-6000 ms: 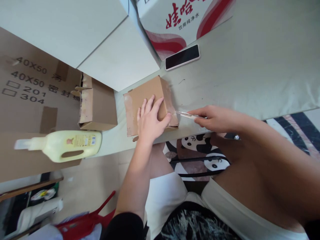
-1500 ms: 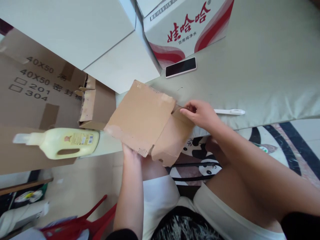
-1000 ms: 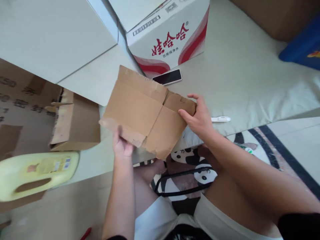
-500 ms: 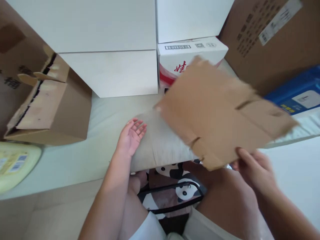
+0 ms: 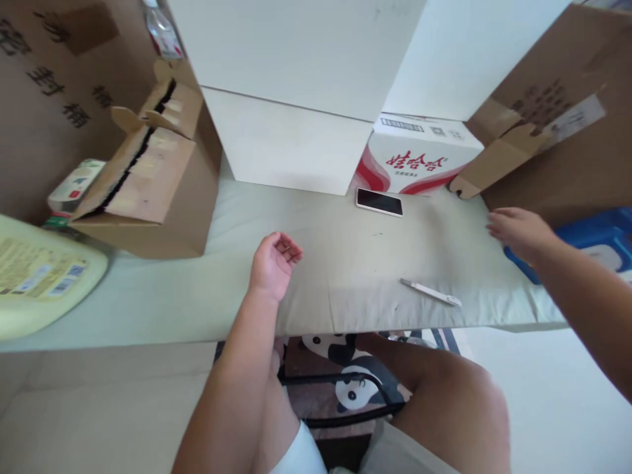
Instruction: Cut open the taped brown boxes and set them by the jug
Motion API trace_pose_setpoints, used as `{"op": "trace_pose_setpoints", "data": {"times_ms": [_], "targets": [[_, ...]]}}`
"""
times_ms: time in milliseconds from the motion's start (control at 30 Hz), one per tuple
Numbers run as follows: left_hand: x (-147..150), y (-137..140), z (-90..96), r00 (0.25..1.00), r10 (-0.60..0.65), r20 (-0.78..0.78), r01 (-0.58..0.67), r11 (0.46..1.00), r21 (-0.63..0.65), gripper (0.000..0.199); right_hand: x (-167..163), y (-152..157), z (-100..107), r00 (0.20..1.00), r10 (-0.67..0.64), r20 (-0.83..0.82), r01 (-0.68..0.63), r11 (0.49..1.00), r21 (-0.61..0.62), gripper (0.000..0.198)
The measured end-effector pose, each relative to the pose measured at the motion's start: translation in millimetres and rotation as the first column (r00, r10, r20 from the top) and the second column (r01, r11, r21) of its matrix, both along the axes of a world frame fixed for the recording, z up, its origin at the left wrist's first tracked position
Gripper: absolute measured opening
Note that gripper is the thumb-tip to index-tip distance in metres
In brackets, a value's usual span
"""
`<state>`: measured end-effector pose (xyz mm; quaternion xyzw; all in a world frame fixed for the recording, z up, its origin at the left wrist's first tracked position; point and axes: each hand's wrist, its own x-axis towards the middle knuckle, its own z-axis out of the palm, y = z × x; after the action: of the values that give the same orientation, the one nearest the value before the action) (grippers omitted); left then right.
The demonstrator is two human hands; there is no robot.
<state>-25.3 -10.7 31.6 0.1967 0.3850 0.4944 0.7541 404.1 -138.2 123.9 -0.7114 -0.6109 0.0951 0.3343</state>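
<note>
My left hand (image 5: pixel 273 268) is raised over the cloth-covered table, palm turned inward, its fingers loosely curled and holding nothing. At the right, my right hand (image 5: pixel 522 232) reaches forward with fingers stretched out and nothing visible in them. It is just above a blue plastic pack (image 5: pixel 600 237). Beyond its fingertips a notched piece of cardboard (image 5: pixel 501 161) leans between the white-and-red carton (image 5: pixel 419 151) and a large brown box (image 5: pixel 573 158). A white slim cutter-like tool (image 5: pixel 431 291) lies near the table's front edge. Farther back rests a phone (image 5: pixel 379 202), dark screen up.
Tall white boxes (image 5: pixel 291 145) stand at the back of the table (image 5: pixel 316 270). To the left are an open-topped cardboard box (image 5: pixel 182 204), a yellow jug (image 5: pixel 49 276) and a clear bottle (image 5: pixel 162 33). My knees and a black metal frame (image 5: pixel 340 378) are below the table edge.
My right hand has let go of the cardboard, which now leans at the back right. The phone and the white tool have come into sight. The view has shifted; my left hand stays empty.
</note>
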Motion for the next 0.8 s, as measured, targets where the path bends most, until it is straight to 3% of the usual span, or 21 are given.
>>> {"op": "trace_pose_setpoints", "data": {"times_ms": [133,200,233,300,367,433,500,567,633,700,800], "targets": [[-14.7,0.3,0.2,0.99,0.128,-0.066,-0.124,0.99,0.063,0.028,-93.8,65.2,-33.1,0.999,0.042,0.015,-0.04,0.996,-0.078,0.029],[-25.5,1.8,-0.5,0.937,0.328,-0.119,-0.297,0.929,0.221,0.031,-159.9,95.7,-42.1,0.988,0.155,0.008,-0.153,0.981,-0.119,0.033],[-31.6,2.5,-0.8,0.876,0.462,-0.141,-0.405,0.861,0.307,0.032,-195.4,110.3,-42.4,0.975,0.222,0.003,-0.22,0.966,-0.134,0.037],[-44.7,3.4,-0.4,0.748,0.648,-0.144,-0.544,0.723,0.426,0.032,-267.2,137.3,-34.6,0.91,0.413,0.019,-0.405,0.899,-0.165,0.046],[-57.4,3.8,0.8,0.655,0.746,-0.123,-0.628,0.627,0.461,0.031,-334.3,160.0,-20.1,0.805,0.587,0.087,-0.574,0.808,-0.132,0.05],[-68.8,4.5,1.8,0.599,0.794,-0.108,-0.684,0.577,0.447,0.032,-391.1,177.6,-5.9,0.723,0.667,0.183,-0.664,0.743,-0.087,0.057],[-78.0,5.5,2.1,0.567,0.817,-0.107,-0.716,0.553,0.425,0.034,-434.4,190.1,3.1,0.633,0.731,0.255,-0.726,0.675,-0.132,0.064],[-85.1,6.7,1.8,0.553,0.827,-0.102,-0.733,0.542,0.411,0.034,-463.1,198.4,5.9,0.594,0.741,0.313,-0.722,0.663,-0.2,0.06],[-90.3,7.8,1.6,0.543,0.835,-0.095,-0.748,0.532,0.398,0.034,-477.9,203.6,4.4,0.606,0.698,0.382,-0.668,0.707,-0.232,0.045],[-94.5,8.6,1.7,0.53,0.843,-0.096,-0.761,0.522,0.386,0.033,-480.3,206.4,1.2,0.632,0.638,0.439,-0.621,0.756,-0.206,0.032],[-101.2,8.8,1.8,0.5,0.859,-0.107,-0.775,0.5,0.386,0.032,-465.2,207.7,-3.8,0.678,0.592,0.435,-0.609,0.784,-0.118,0.027]]}}
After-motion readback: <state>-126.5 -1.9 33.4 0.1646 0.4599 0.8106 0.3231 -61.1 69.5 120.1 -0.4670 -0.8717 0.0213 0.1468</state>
